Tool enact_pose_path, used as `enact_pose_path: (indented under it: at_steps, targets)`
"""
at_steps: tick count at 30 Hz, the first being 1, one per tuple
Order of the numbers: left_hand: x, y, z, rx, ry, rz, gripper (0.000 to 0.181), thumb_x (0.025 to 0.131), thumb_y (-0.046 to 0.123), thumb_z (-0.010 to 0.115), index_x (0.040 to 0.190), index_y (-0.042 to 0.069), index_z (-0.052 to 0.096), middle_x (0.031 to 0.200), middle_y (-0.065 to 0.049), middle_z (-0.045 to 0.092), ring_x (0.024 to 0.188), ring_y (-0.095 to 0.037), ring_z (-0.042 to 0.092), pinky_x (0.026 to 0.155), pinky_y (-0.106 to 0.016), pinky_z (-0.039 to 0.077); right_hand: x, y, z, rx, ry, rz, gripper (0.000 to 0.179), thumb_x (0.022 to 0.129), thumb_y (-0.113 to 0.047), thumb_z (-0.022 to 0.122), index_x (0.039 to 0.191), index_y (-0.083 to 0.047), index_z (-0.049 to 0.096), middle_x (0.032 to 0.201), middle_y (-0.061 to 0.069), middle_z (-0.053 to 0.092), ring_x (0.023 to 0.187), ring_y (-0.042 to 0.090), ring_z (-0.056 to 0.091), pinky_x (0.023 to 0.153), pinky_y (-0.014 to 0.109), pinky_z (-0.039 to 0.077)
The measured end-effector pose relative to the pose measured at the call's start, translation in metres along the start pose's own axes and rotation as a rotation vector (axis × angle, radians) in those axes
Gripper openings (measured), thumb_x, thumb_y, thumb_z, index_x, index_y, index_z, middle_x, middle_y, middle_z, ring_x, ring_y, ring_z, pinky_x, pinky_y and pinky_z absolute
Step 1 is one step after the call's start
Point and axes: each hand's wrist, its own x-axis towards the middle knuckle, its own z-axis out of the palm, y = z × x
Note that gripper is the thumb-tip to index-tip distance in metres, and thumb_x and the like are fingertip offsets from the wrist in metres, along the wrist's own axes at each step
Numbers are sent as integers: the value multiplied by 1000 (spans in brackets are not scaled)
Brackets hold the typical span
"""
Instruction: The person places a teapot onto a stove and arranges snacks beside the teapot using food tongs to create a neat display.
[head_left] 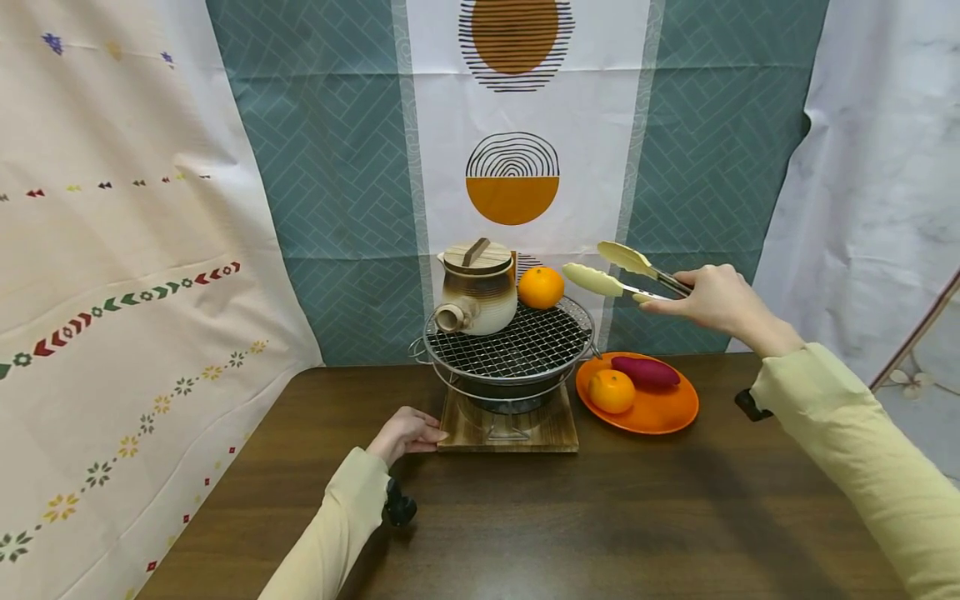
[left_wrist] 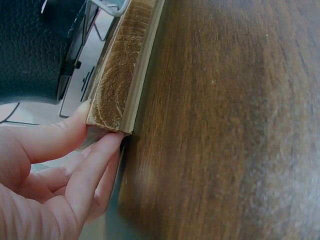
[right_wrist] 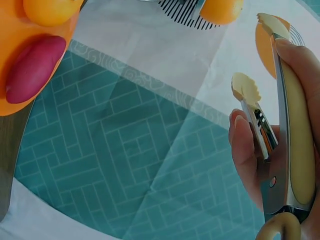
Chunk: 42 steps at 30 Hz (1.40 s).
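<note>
My right hand point(head_left: 723, 304) holds a pair of tongs point(right_wrist: 295, 135) with cream tips, the two arms spread apart and nothing between them. Their tips are in the air just right of an orange point(head_left: 542, 287), which sits at the back of the round wire grill point(head_left: 517, 342). My left hand point(head_left: 405, 435) pinches the front left corner of the wooden board point(head_left: 510, 439) under the grill, thumb at the upper edge and fingers below, as the left wrist view shows. A clay teapot point(head_left: 491, 304) with a wooden lid stands on the grill's left side, its hollow handle facing front.
An orange plate point(head_left: 663, 417) lies on the table point(head_left: 555, 525) right of the grill, bearing another orange point(head_left: 611, 392) and a purple sweet potato point(head_left: 645, 372). Patterned cloth point(head_left: 337, 167) hangs right behind the grill, with more cloth at both sides.
</note>
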Motion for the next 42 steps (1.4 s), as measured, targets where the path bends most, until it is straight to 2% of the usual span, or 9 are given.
enact_pose_path:
  at_steps: [5, 9, 12, 18, 25, 33, 42]
  targets:
    - [-1, -2, -1, -9, -2, -1, 33, 76, -9, 65, 104, -20, 53, 84, -18, 59, 67, -21, 60, 68, -38, 52, -7, 8, -3, -9, 10, -6, 61, 70, -58, 67, 92, -1, 64, 50, 3, 34, 47, 21, 34, 40, 29, 24]
    - [-2, -2, -2, -9, -5, 0, 33, 76, -9, 65, 105, -19, 53, 89, -20, 59, 69, -21, 59, 69, -39, 52, -13, 13, -5, -14, 23, -4, 55, 71, -55, 69, 87, -3, 63, 49, 2, 34, 45, 21, 35, 40, 28, 24]
    - [-3, -3, -3, -4, -7, 8, 34, 76, -9, 65, 105, -20, 52, 90, -21, 59, 69, -21, 59, 70, -39, 51, -18, 17, -6, -13, 17, 3, 55, 70, -55, 70, 88, -3, 63, 48, 2, 38, 43, 20, 39, 39, 29, 28]
    - [-4, -2, -1, -13, -5, 8, 33, 76, -9, 65, 105, -20, 52, 81, -17, 60, 66, -20, 59, 68, -38, 52, -30, 25, -7, -23, -23, 6, 61, 72, -55, 68, 98, 0, 63, 49, 1, 43, 42, 17, 47, 40, 31, 35]
    - [-4, -1, 1, -9, 1, 4, 32, 76, -8, 66, 104, -19, 53, 76, -15, 60, 64, -19, 60, 67, -38, 52, -43, 35, -2, -29, -34, 16, 45, 72, -53, 69, 75, -9, 58, 48, 0, 41, 43, 18, 43, 39, 29, 32]
    - [-3, 1, -1, -12, -17, -16, 33, 77, -9, 65, 105, -21, 52, 79, -17, 60, 65, -20, 60, 69, -38, 52, -53, 44, 3, -46, -67, 2, 45, 70, -57, 68, 66, -13, 56, 49, -2, 37, 45, 17, 38, 40, 28, 29]
    - [-3, 1, -2, -16, -37, 2, 35, 77, -9, 64, 107, -21, 50, 86, -18, 59, 70, -21, 61, 71, -39, 51, -59, 50, 13, -38, -159, 33, 51, 68, -61, 67, 78, -11, 66, 51, -2, 41, 50, 18, 40, 43, 29, 31]
